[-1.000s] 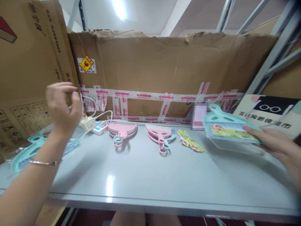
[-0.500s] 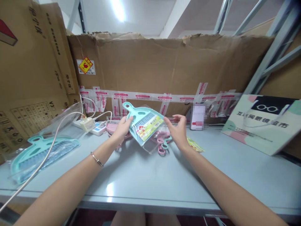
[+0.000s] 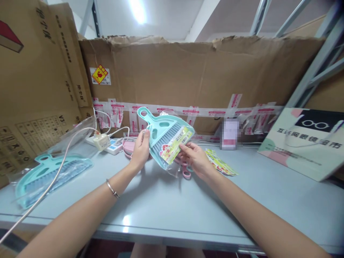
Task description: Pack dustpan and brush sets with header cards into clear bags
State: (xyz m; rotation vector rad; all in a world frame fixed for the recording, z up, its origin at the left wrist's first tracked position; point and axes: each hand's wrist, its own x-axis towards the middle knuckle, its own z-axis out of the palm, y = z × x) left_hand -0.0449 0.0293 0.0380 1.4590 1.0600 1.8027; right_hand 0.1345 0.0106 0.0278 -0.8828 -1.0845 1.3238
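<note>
My left hand (image 3: 141, 148) is closed on the left edge of a mint-green dustpan (image 3: 151, 122), tilted above the table with its handle loop to the upper left. A brush with grey-blue bristles (image 3: 162, 140) lies in the pan, and clear plastic film shows around its lower edge. A yellow-green printed label card (image 3: 174, 146) lies over the bristles. At the card's lower right, my right hand (image 3: 196, 157) pinches its edge. I cannot tell whether the card is inside the film. Pink scissor-like handles (image 3: 186, 171) show behind, partly hidden.
Another bagged mint dustpan (image 3: 52, 163) lies at the left beneath a white cable (image 3: 62, 161). Several label cards (image 3: 221, 164) lie right of my hand. Behind are a power strip (image 3: 114, 147), a phone (image 3: 229, 133), a large carton (image 3: 166, 75) and a paper bag (image 3: 298, 150).
My right hand has moved from the dustpan's right corner down to the label card's edge. The dustpan has risen slightly and faces me more squarely.
</note>
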